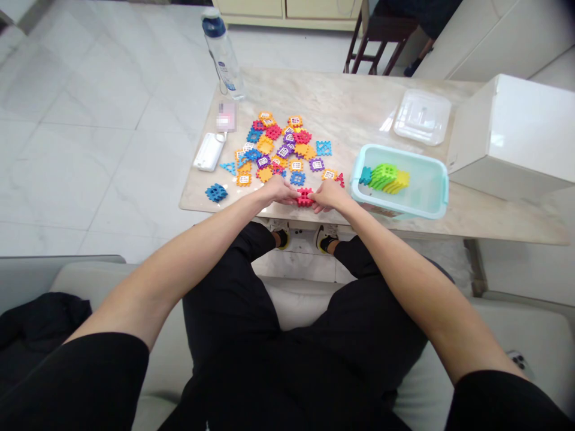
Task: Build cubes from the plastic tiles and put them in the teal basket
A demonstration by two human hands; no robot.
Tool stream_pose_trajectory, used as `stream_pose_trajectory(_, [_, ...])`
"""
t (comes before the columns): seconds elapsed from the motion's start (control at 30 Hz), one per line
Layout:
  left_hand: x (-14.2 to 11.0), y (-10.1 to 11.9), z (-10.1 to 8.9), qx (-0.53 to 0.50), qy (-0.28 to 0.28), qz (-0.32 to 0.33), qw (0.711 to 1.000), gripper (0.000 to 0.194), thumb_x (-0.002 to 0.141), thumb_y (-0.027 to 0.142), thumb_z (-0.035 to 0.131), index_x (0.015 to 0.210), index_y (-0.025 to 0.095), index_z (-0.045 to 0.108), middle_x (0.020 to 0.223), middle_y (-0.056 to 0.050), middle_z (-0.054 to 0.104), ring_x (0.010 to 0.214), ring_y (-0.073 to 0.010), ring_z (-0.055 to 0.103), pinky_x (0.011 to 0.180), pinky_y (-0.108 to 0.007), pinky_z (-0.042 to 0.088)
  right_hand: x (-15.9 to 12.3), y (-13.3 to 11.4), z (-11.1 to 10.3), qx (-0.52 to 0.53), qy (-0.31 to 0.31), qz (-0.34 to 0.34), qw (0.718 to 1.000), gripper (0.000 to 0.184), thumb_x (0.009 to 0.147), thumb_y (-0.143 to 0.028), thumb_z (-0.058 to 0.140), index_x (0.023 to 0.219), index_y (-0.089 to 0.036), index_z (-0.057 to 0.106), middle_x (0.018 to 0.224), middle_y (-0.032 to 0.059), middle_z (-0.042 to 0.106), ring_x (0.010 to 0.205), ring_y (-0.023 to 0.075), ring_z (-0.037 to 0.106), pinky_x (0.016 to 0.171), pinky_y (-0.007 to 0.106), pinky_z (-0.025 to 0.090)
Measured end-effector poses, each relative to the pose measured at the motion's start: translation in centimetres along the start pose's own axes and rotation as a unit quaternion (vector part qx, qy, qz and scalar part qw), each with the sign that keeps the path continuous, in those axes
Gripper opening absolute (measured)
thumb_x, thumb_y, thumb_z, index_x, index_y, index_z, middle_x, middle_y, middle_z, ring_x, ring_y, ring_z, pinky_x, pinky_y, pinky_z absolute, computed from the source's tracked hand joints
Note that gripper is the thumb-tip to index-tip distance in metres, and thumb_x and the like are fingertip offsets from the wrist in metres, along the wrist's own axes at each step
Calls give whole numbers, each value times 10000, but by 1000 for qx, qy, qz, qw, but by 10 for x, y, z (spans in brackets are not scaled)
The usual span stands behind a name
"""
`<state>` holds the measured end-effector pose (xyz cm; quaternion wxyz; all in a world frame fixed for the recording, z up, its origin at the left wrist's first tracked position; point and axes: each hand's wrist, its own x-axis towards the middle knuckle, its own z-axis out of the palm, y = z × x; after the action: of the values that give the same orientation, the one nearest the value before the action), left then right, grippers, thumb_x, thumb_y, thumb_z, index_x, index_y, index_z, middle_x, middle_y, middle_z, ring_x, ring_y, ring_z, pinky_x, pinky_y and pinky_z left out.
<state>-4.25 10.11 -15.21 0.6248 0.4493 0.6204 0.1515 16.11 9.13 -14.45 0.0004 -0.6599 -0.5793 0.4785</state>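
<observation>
Near the table's front edge, a small stack of red interlocking plastic tiles (305, 197) sits between my hands. My left hand (279, 190) pinches its left side, and my right hand (326, 196) grips its right side. Just beyond lies a loose spread of toothed tiles in orange, purple, red and blue, among them a blue tile (297, 178) and a purple window tile (317, 164). A stack of blue tiles (216, 192) stands apart at the left. To the right, a light-blue bin (438, 206) holds green tiles (383, 177), yellow tiles (401, 182) and teal tiles (365, 175).
A clear water bottle (228, 66) stands at the table's far left corner, near a white device (209, 152) and a pinkish card (226, 116). A clear lid (423, 117) and a large white box (521, 131) are at the right. Behind the table is a dark stool (381, 36) beside a person's leg.
</observation>
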Motion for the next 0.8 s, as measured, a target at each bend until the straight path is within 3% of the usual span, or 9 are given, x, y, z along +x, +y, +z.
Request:
stream_pose_trajectory(0.37, [1, 0, 5, 69, 12, 41, 997, 230, 669, 227, 1045, 725, 143, 838, 743, -102, 817, 723, -216, 800, 792, -321, 693, 2, 1, 0, 34, -14, 23, 999, 195, 1044, -225, 807, 897, -101, 779, 772, 168, 849, 737, 236, 869, 693, 301, 736])
stream_pose_trajectory(0.57, [7, -2, 10, 103, 60, 44, 992, 163, 766, 218, 983, 759, 140, 840, 728, -105, 809, 741, -225, 815, 788, -311, 688, 9, 6, 3, 59, 5, 18, 998, 189, 1047, -241, 807, 907, -117, 777, 851, 178, 870, 778, 250, 883, 709, 290, 732])
stream_pose_trajectory(0.8, [8, 3, 10, 57, 75, 40, 995, 251, 739, 227, 1028, 746, 123, 800, 727, -98, 797, 728, -188, 786, 803, -300, 682, 12, 3, 1, 86, 34, 12, 996, 276, 1093, -253, 756, 870, -93, 781, 866, 208, 868, 848, 249, 893, 677, 249, 715])
